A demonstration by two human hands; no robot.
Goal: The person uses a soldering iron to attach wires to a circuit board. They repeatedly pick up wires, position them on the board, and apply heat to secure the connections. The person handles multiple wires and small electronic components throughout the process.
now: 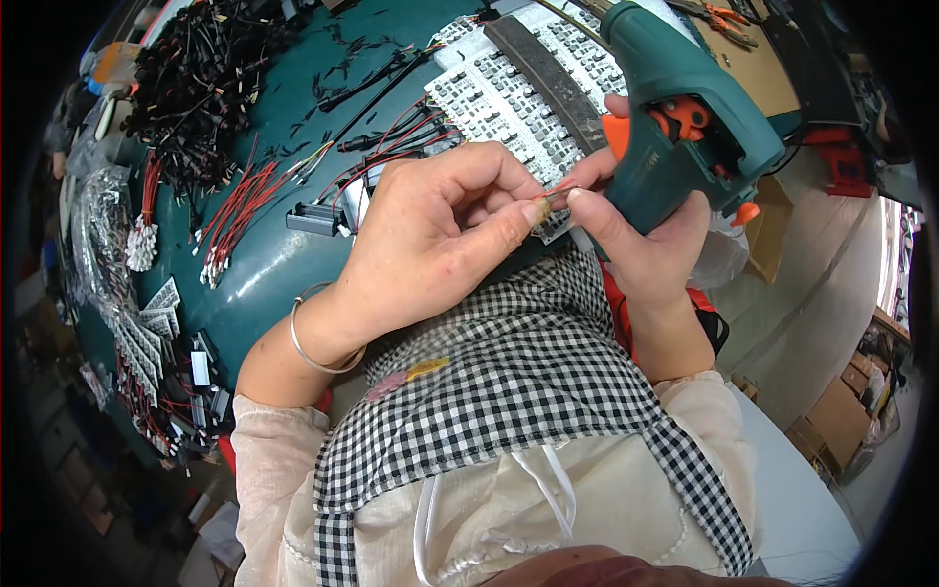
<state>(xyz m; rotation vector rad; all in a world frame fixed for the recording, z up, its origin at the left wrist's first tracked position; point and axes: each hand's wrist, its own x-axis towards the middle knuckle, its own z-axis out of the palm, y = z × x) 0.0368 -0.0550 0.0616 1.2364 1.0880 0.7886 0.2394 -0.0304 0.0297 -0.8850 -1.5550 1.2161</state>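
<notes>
My left hand is closed, its thumb and forefinger pinching the end of thin red wires in front of my apron. Beside it, my right hand is closed too. Its thumb and a fingertip touch the same wires, while the palm and other fingers wrap round the handle of a green pistol-shaped tool with orange parts. The tool's body points up and away from me. What exactly sits between the left fingertips is mostly hidden. Just beyond my hands lie white circuit boards with dark components.
A dark flat bar lies across the boards. At the far left of the green table is a heap of black cables. Red wires with white plugs and a grey box-shaped part lie nearer. Orange-handled pliers rest far right.
</notes>
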